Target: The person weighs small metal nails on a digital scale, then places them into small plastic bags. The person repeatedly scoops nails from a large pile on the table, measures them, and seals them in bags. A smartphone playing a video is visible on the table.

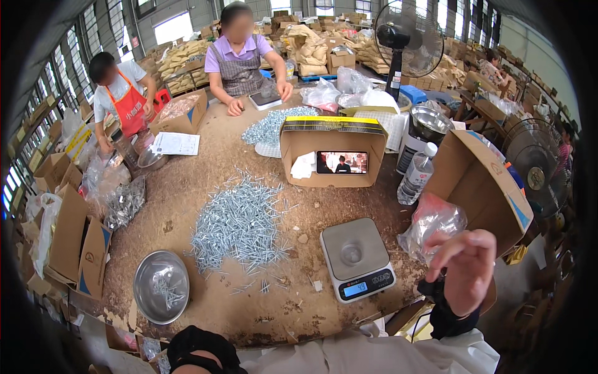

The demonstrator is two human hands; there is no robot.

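My right hand [468,268] is raised over the table's right edge, near a clear plastic bag with something red in it [434,224]. Its fingers are loosely curved and apart, with nothing visible in them. Of my left arm, only a black cuff [200,346] and a bit of skin show at the lower edge; the fingers are hidden. A digital scale [356,258] with a lit display bears a small clear round dish [351,254]. Left of it spreads a heap of silvery screws [235,225]. A metal bowl [148,300] holds several screws.
An open carton [332,128] props up a phone [342,163]. A water bottle [416,177] and a large tilted carton [479,177] stand right. Across the table, one person [243,65] handles a flat device by another screw heap [274,126]; another person [128,100] works left.
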